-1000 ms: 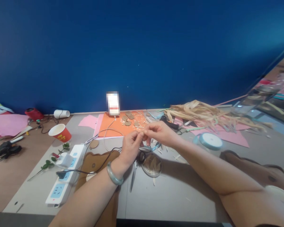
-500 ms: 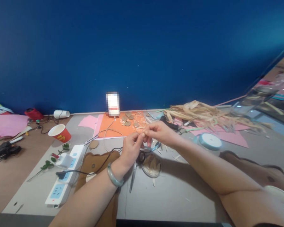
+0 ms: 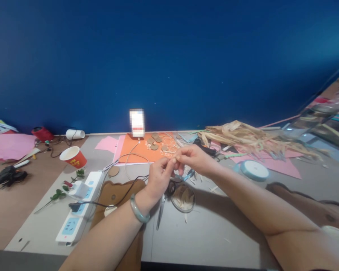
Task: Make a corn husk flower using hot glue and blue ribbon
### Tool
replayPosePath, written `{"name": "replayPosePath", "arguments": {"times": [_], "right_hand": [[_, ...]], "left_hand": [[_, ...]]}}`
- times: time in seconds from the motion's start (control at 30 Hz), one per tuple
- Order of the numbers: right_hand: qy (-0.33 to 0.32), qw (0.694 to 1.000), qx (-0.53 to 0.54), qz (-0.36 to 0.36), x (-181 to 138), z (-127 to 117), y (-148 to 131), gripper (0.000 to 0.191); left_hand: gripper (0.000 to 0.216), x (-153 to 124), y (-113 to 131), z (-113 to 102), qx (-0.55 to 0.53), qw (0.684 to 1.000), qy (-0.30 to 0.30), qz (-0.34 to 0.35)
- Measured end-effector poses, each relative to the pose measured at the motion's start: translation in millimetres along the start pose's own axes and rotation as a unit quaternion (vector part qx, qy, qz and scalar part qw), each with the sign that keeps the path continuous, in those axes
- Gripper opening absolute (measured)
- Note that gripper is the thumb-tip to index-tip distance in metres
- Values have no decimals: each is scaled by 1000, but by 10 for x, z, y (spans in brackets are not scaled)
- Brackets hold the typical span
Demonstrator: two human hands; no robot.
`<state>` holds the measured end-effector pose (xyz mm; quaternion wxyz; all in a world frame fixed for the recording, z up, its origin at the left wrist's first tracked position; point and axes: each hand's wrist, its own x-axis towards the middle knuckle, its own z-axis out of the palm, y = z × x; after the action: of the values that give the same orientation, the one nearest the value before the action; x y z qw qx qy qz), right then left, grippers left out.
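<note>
My left hand (image 3: 159, 176) and my right hand (image 3: 194, 159) meet fingertip to fingertip above the table, both pinched closed. Whatever lies between the fingers is too small or hidden to make out. Below them stands a round dish (image 3: 183, 198) holding pale, petal-like pieces. A pair of scissors (image 3: 161, 212) lies just left of the dish, its handles partly under my left hand. Behind the hands, an orange sheet (image 3: 132, 152) carries several brown discs (image 3: 154, 147) and pale scraps. A blue ribbon piece (image 3: 190, 175) shows under my right hand.
To the left are a white power strip (image 3: 80, 210) with cables, a red paper cup (image 3: 73, 157), a leafy stem (image 3: 56, 194) and a black glue gun (image 3: 8, 177). Dried husk strips (image 3: 237, 133) and a ribbon spool (image 3: 254, 170) lie right. A lit phone (image 3: 137, 123) stands at the back.
The view has shifted slightly, so everything sits a little further right. Both hands stay pinched together in nearly the same pose.
</note>
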<state>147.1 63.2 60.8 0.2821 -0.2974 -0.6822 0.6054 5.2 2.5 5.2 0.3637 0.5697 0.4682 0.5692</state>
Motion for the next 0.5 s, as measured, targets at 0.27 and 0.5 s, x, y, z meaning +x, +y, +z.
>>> {"name": "replayPosePath", "arguments": {"times": [0.27, 0.5], "right_hand": [[7, 999, 26, 24, 16, 9, 0, 21], [-6, 998, 55, 31, 48, -10, 46, 15]], "left_hand": [[40, 14, -26, -17, 13, 1000, 4, 1], [39, 10, -45, -22, 15, 1000, 0, 1]]}}
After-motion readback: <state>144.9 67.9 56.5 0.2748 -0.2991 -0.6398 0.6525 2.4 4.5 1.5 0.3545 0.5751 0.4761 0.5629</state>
